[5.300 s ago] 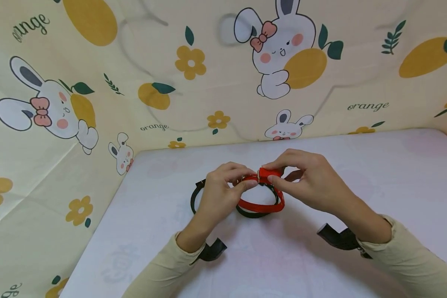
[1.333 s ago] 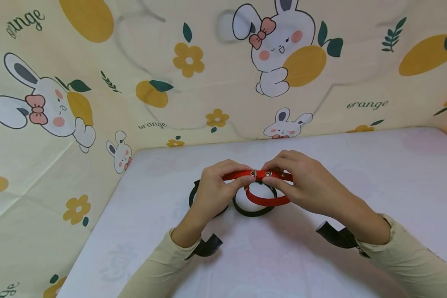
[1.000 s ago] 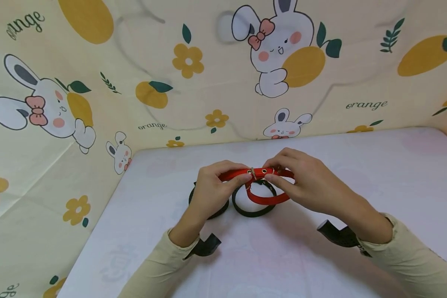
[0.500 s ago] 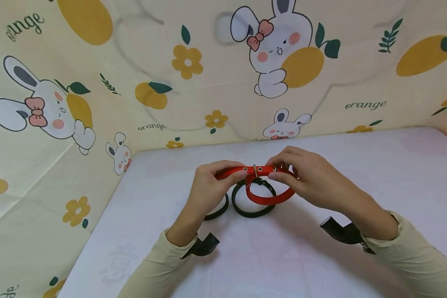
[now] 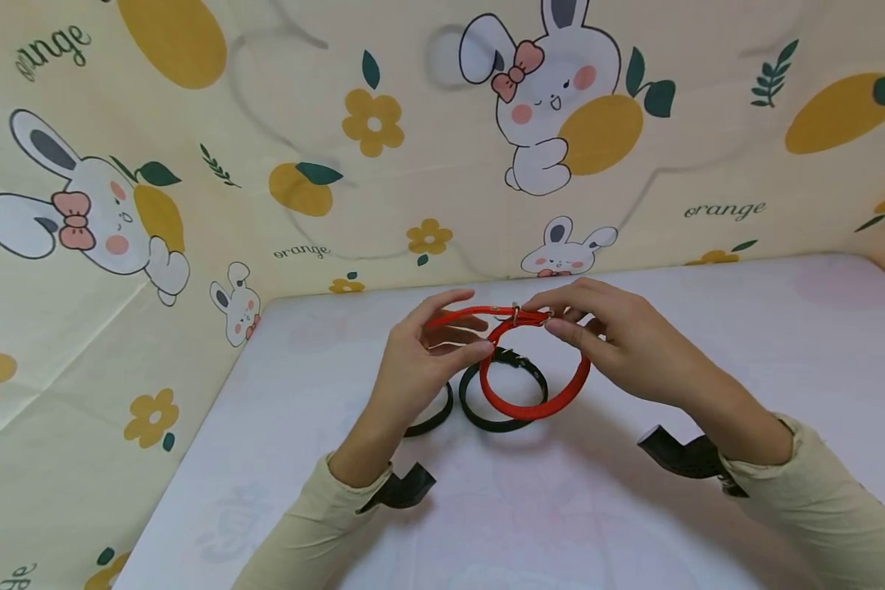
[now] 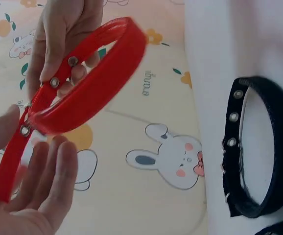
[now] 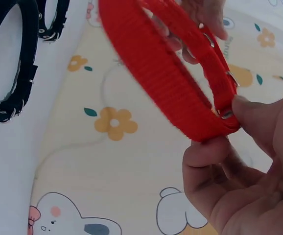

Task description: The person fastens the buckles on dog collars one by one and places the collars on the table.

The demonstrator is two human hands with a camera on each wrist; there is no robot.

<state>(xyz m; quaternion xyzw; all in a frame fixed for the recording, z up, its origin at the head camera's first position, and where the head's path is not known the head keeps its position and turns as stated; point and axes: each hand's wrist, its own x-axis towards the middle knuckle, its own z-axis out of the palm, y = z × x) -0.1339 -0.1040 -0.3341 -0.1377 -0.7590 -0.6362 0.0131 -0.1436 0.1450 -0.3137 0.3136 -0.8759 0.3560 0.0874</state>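
Observation:
A red pet collar (image 5: 534, 411), buckled into a loop, hangs above the table with its loose end pointing left. My right hand (image 5: 630, 344) pinches it beside the buckle between thumb and fingers; the right wrist view shows the thumb pressed near a metal eyelet. My left hand (image 5: 413, 369) is at the loose end with its fingers spread. In the left wrist view the collar's loose end (image 6: 9, 166) passes between the left thumb and the loosened fingers. Metal eyelets (image 6: 55, 82) line the strap.
Two black collars lie on the white table beneath my hands: one looped black collar (image 5: 503, 425) behind the red one, another black collar (image 5: 433, 424) partly hidden by my left hand. A patterned cloth wall (image 5: 398, 188) stands behind the table (image 5: 531, 524).
Earlier both hands pinched the red strap at the buckle. Now the left fingers have loosened and spread, the buckle has moved up and right, and the red loop hangs rounder and more visible.

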